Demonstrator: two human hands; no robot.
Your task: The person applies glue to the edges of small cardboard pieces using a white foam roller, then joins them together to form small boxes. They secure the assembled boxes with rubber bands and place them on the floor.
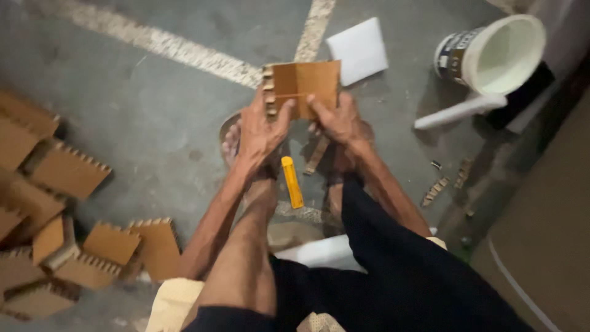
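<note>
Gripping a folded brown cardboard piece (304, 86) with notched edges, the left hand (261, 132) has its fingers spread against the piece's lower left side with the thumb pressed on its face, while the right hand (338, 120) pinches the lower right part, thumb on top; the piece is held in the air above the grey concrete floor (153, 110). Just below the cardboard piece a yellow utility knife (292, 182) lies on the floor between the person's legs (small cardboard scraps (437, 189) lie to its right), a white sheet (358, 49) lies just right of the piece, a tipped white bucket (495, 54) lies farther right, and a heap of similar cardboard pieces (67, 233) lies well to its lower left.
</note>
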